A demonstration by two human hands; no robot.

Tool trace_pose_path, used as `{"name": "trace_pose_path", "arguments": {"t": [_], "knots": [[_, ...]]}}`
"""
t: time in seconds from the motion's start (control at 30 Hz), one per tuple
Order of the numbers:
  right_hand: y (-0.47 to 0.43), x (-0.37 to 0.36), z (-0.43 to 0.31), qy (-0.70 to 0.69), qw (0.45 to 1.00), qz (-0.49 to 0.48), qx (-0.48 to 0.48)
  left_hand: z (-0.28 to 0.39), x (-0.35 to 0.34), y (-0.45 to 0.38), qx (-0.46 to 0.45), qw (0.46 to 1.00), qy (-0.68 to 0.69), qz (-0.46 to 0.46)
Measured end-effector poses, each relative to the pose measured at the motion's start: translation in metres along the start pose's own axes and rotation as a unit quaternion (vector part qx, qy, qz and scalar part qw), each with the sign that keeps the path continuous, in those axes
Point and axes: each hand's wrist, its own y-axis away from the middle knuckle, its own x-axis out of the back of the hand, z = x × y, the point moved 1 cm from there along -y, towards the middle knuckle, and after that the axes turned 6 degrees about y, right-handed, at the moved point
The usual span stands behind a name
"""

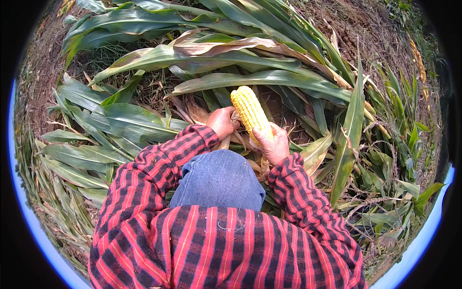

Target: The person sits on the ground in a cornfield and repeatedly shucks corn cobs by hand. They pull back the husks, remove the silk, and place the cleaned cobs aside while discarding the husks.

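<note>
A yellow ear of corn, its kernels bare over the visible length, tilts up and to the left in front of me. My right hand is closed around its lower part, the thumb lying on the kernels. My left hand touches the ear's left side and pinches a pale piece of dry husk. More dry husk hangs under my left hand, above my denim-covered knee. The base of the ear is hidden by my right hand.
Cut corn stalks with long green leaves lie across the ground ahead, with more leaves at the left. Dry tassels and an upright-looking leaf are at the right. Rows of yellow ears lie at the far right.
</note>
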Motion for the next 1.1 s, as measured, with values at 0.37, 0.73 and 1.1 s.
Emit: {"name": "trace_pose_path", "arguments": {"t": [0.37, 0.73, 1.1], "knots": [[0.009, 0.104, -0.031, -0.364, 0.931, -0.026, -0.02, 0.103, 0.042, -0.006, -0.279, 0.952, -0.104, 0.075], [0.039, 0.094, -0.023, 0.082, 0.994, -0.045, 0.048, 0.119, -0.026, -0.023, 0.133, 0.802, 0.504, -0.293], [0.071, 0.062, 0.034, 0.172, 0.968, -0.177, 0.055, 0.104, -0.012, -0.022, 0.253, 0.912, 0.278, -0.167]]}}
